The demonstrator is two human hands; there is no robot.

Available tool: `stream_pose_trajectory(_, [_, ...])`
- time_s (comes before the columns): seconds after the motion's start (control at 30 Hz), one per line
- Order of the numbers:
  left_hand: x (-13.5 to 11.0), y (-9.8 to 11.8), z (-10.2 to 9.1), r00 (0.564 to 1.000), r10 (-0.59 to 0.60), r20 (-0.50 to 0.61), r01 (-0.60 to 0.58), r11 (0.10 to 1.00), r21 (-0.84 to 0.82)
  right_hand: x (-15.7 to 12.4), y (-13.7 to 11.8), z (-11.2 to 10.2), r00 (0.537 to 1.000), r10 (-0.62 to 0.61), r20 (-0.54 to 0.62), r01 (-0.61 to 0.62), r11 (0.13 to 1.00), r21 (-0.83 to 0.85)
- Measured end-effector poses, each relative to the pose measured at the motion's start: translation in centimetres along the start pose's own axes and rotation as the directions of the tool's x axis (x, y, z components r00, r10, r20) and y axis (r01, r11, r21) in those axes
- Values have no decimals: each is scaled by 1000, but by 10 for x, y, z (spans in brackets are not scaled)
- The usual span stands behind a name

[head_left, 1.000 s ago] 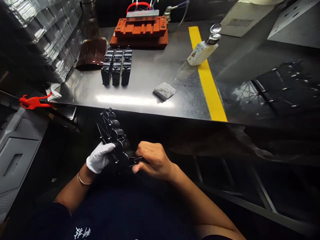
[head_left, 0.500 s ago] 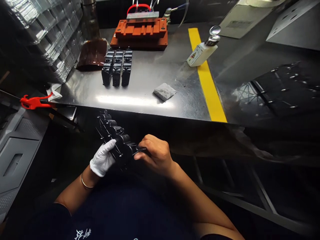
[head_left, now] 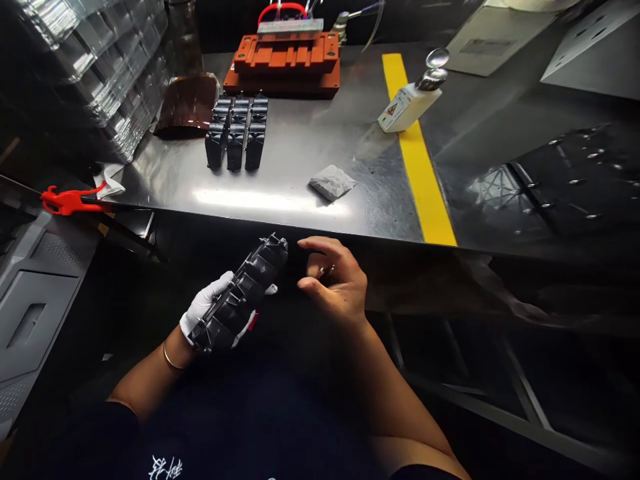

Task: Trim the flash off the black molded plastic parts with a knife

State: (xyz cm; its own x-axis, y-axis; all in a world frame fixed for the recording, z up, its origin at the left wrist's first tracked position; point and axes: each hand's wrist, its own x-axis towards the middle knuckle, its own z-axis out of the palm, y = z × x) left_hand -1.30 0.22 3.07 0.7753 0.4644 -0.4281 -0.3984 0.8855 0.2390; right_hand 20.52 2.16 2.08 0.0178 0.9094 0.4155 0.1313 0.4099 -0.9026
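Note:
My left hand, in a white glove, is wrapped round a long black molded plastic part with a row of rounded compartments. The part is tilted, its upper end pointing away and to the right, below the table's front edge. A small red spot shows beside the gloved fingers under the part. My right hand is bare and stands just right of the part's upper end, apart from it. Its thumb and forefinger are spread with nothing between them; the other fingers are curled.
On the metal table stand several similar black parts, an orange-brown fixture, a folded grey-white cloth and a white dispenser bottle. Yellow tape crosses the tabletop. Clear plastic trays are stacked left, near a red air gun.
The black plastic part has been turned in my left hand, its upper end now leaning right instead of left. My right hand has let go of it and moved slightly right, fingers opening.

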Motion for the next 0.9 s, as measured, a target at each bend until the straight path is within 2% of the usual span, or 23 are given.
stream_pose_trajectory(0.03, [1, 2, 2, 998, -60, 22, 59, 997, 50, 2, 2, -3, 997, 64, 43, -65, 998, 18])
stream_pose_trajectory(0.1, [3, 3, 6, 990, -139, 21, 133, 972, 193, 4, 4, -8, 965, 139, 224, -158, 985, 72])
stream_pose_trajectory(0.17, [6, 3, 9, 991, -115, -72, 134, 913, 384, 5, 4, -13, 927, 169, 336, -218, 969, 113])
stream_pose_trajectory(0.23, [7, 3, 7, 980, 25, -199, 87, 842, 532, 4, 4, -17, 924, 207, 320, -259, 957, 129])
stream_pose_trajectory(0.33, [5, 6, 0, 897, 296, -327, -32, 784, 620, 3, 7, -22, 956, 268, 120, -281, 953, 112])
stream_pose_trajectory(0.4, [1, 11, -5, 837, 434, -334, -149, 767, 624, 2, 12, -21, 954, 298, -25, -295, 952, 81])
stream_pose_trajectory(0.47, [-2, 15, -8, 801, 533, -274, -280, 737, 615, 0, 16, -17, 937, 336, -93, -332, 941, 62])
stream_pose_trajectory(0.53, [-4, 16, -8, 753, 617, -226, -378, 688, 619, -5, 17, -7, 925, 372, -74, -366, 927, 80])
stream_pose_trajectory(0.6, [-2, 12, -7, 716, 654, -245, -391, 667, 634, -10, 14, 4, 922, 387, -19, -383, 917, 107])
stream_pose_trajectory(0.67, [0, 6, -4, 685, 672, -282, -429, 685, 589, -15, 8, 13, 924, 373, 82, -380, 919, 101])
stream_pose_trajectory(0.73, [2, 1, -2, 680, 678, -278, -515, 712, 478, -17, 1, 17, 919, 325, 221, -351, 932, 91])
stream_pose_trajectory(0.8, [3, -3, -1, 696, 671, -256, -572, 734, 367, -16, -4, 17, 900, 259, 350, -315, 943, 111])
stream_pose_trajectory(0.9, [1, -4, -2, 739, 635, -225, -562, 766, 313, -10, -8, 14, 889, 223, 399, -295, 947, 129])
